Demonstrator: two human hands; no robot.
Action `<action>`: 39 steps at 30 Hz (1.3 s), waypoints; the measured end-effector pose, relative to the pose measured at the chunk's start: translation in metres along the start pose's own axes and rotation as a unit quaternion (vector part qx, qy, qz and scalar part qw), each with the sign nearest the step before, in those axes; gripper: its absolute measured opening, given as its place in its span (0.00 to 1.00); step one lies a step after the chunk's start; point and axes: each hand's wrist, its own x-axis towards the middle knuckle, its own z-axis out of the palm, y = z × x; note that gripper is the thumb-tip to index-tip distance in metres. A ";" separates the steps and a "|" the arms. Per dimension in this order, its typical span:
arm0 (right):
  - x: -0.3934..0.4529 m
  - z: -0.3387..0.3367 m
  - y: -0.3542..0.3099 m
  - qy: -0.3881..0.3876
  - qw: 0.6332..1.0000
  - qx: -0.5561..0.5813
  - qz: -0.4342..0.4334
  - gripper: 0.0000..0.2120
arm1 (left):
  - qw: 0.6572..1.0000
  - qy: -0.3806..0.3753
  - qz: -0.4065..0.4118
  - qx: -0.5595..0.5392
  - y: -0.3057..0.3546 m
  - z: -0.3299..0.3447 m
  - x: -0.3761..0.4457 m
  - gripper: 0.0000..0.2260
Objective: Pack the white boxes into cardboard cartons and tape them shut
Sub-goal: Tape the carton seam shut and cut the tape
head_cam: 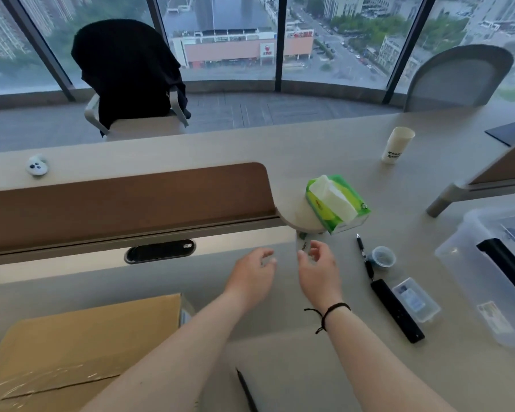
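Grey desk [324,367] under a curved window wall, city far below. Both hands are out over the middle of it. Left hand [252,276] hovers with fingers loosely curled, gripping nothing. Right hand [320,270] sits just beside it at 3 o'clock, thumb and fingers pinching a strip of clear tape [302,243] that rises toward 12; a black cord [327,313] circles that wrist.

At 7 o'clock from the hands, a carton [81,349] lies at the near-left corner, flaps down, glossy tape across its seam. No white boxes in view; whether any are inside the carton, I cannot tell.

At 12, a brown divider [125,203] runs along the desk with a cable slot [160,251] below it. At 1 o'clock, a green tissue pack [338,202] perches on a small round shelf [295,217].

At 3, a pen [363,254], a small blue cup [383,258], a black remote [397,310] and a little clear case [415,298]. Further right, a clear bin [464,263]. At 2 o'clock, a paper cup [397,144]. Beyond the desk, a chair [131,69] draped in black cloth and a grey chair [458,78].
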 end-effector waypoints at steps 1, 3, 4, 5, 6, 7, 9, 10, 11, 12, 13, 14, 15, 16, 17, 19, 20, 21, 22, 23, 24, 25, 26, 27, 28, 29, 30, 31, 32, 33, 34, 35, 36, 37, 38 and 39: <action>0.012 -0.007 0.002 -0.005 0.999 0.020 0.029 0.22 | 1.000 -0.003 -0.010 -0.015 0.006 0.008 0.010 0.16; 0.031 -0.016 0.009 -0.024 0.996 0.041 0.071 0.27 | 0.999 -0.002 -0.022 -0.034 0.015 0.021 0.030 0.17; 0.040 -0.018 0.012 -0.036 0.995 0.049 0.080 0.29 | 0.999 0.000 -0.027 -0.042 0.020 0.026 0.039 0.18; 0.049 -0.020 0.016 -0.047 0.994 0.057 0.083 0.31 | 0.998 0.001 -0.034 -0.049 0.025 0.032 0.048 0.20; 0.057 -0.021 0.019 -0.059 0.993 0.066 0.084 0.31 | 0.997 0.001 -0.041 -0.059 0.031 0.037 0.057 0.22; 0.064 -0.021 0.022 -0.071 0.991 0.077 0.083 0.31 | 0.996 0.003 -0.050 -0.076 0.035 0.042 0.066 0.24; 0.076 -0.020 0.027 -0.091 0.987 0.108 0.080 0.29 | 0.990 0.010 -0.069 -0.120 0.043 0.050 0.082 0.26; 0.081 -0.018 0.029 -0.100 0.983 0.128 0.085 0.27 | 0.986 0.016 -0.082 -0.147 0.045 0.053 0.089 0.26; 0.085 -0.017 0.031 -0.108 0.979 0.147 0.090 0.26 | 0.980 0.024 -0.096 -0.174 0.046 0.057 0.095 0.26; 0.089 -0.015 0.033 -0.115 0.975 0.162 0.097 0.23 | 0.974 0.032 -0.110 -0.196 0.045 0.060 0.100 0.26; 0.092 -0.014 0.034 -0.120 0.972 0.171 0.102 0.21 | 0.970 0.037 -0.122 -0.208 0.043 0.063 0.104 0.27; 0.094 -0.013 0.034 -0.126 0.970 0.181 0.106 0.18 | 0.968 0.040 -0.128 -0.212 0.041 0.066 0.106 0.29; 0.095 -0.012 0.035 -0.130 0.967 0.190 0.108 0.16 | 0.967 0.039 -0.135 -0.215 0.039 0.069 0.108 0.30; 0.096 -0.011 0.035 -0.134 0.964 0.201 0.109 0.15 | 0.965 0.034 -0.138 -0.222 0.038 0.071 0.110 0.31; 0.097 -0.011 0.035 -0.133 0.963 0.209 0.108 0.14 | 0.963 0.029 -0.141 -0.230 0.037 0.073 0.111 0.29; 0.098 -0.010 0.035 -0.116 0.962 0.222 0.110 0.11 | 0.965 0.024 -0.143 -0.217 0.038 0.076 0.112 0.20; 0.099 -0.010 0.035 -0.105 0.962 0.223 0.114 0.09 | 0.969 0.026 -0.143 -0.201 0.037 0.076 0.113 0.16; 0.097 -0.010 0.035 -0.099 0.964 0.215 0.120 0.06 | 0.972 0.030 -0.142 -0.185 0.036 0.077 0.113 0.12; 0.095 -0.010 0.035 -0.098 0.966 0.205 0.124 0.05 | 0.974 0.035 -0.141 -0.174 0.034 0.077 0.114 0.10; 0.092 -0.010 0.033 -0.105 0.966 0.199 0.129 0.05 | 0.974 0.040 -0.143 -0.171 0.033 0.076 0.114 0.07; 0.089 -0.009 0.031 -0.116 0.963 0.201 0.136 0.07 | 0.973 0.044 -0.147 -0.173 0.033 0.075 0.115 0.05; 0.086 -0.008 0.029 -0.124 0.961 0.203 0.143 0.08 | 0.970 0.046 -0.158 -0.177 0.033 0.074 0.115 0.05; 0.084 -0.007 0.026 -0.127 0.959 0.205 0.148 0.07 | 0.967 0.044 -0.171 -0.182 0.033 0.073 0.115 0.05; 0.082 -0.007 0.023 -0.126 0.958 0.209 0.153 0.05 | 0.963 0.038 -0.185 -0.190 0.035 0.071 0.114 0.04; 0.081 -0.007 0.021 -0.120 0.956 0.215 0.160 0.03 | 0.958 0.031 -0.200 -0.204 0.038 0.070 0.114 0.04; 0.080 -0.008 0.017 -0.113 0.954 0.220 0.167 0.02 | 0.952 0.024 -0.215 -0.218 0.040 0.068 0.113 0.04; 0.080 -0.009 0.015 -0.105 0.953 0.224 0.174 0.02 | 0.946 0.018 -0.229 -0.228 0.043 0.066 0.112 0.04; 0.080 -0.010 0.011 -0.100 0.952 0.227 0.181 0.03 | 0.942 0.010 -0.242 -0.234 0.047 0.064 0.111 0.03; 0.080 -0.012 0.008 -0.096 0.950 0.232 0.186 0.04 | 0.938 0.000 -0.250 -0.242 0.051 0.062 0.109 0.03; 0.080 -0.014 0.003 -0.093 0.948 0.236 0.194 0.06 | 0.934 -0.011 -0.253 -0.252 0.055 0.059 0.108 0.03; 0.081 -0.015 0.000 -0.087 0.945 0.241 0.202 0.07 | 0.932 -0.020 -0.251 -0.262 0.058 0.057 0.107 0.03; 0.080 -0.017 -0.005 -0.083 0.942 0.248 0.210 0.09 | 0.929 -0.026 -0.253 -0.267 0.062 0.055 0.106 0.05; 0.080 -0.018 -0.010 -0.081 0.939 0.256 0.215 0.10 | 0.928 -0.028 -0.256 -0.271 0.066 0.052 0.104 0.04; 0.079 -0.018 -0.014 -0.078 0.938 0.260 0.217 0.08 | 0.926 -0.026 -0.257 -0.276 0.069 0.050 0.102 0.03; 0.077 -0.019 -0.019 -0.076 0.937 0.263 0.218 0.07 | 0.923 -0.024 -0.259 -0.282 0.073 0.048 0.099 0.03; 0.074 -0.020 -0.026 -0.071 0.936 0.268 0.215 0.05 | 0.920 -0.023 -0.260 -0.292 0.078 0.046 0.096 0.03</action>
